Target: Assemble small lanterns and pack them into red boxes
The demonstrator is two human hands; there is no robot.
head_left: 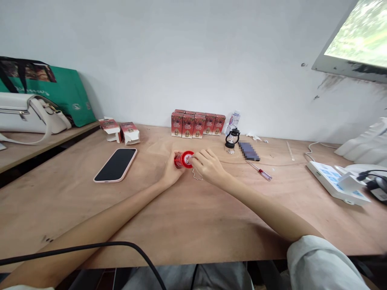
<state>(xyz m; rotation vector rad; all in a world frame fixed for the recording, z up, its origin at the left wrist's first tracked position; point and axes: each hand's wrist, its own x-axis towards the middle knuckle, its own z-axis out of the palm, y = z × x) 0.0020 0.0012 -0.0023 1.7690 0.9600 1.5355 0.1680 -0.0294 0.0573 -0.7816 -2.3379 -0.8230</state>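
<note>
My left hand (171, 171) is wrapped around a small red lantern (179, 160), which lies tilted with its round base towards me. A pale disc with small metallic parts shows inside the red rim. The fingers of my right hand (208, 164) are pinched together at that base; whatever is between them is too small to make out. On the table just below the hands lies a thin white bent outline (197, 175), partly covered. A black lantern (232, 138) of similar size stands upright further back on the right.
Several red boxes (198, 125) stand at the wall beside a bottle (233, 121). Two opened boxes (129, 132) and a phone (115, 165) lie left. On the right are a blurred-out phone (249, 151), a screwdriver (262, 172) and a power strip (335, 183). A black cable (121, 243) crosses in front.
</note>
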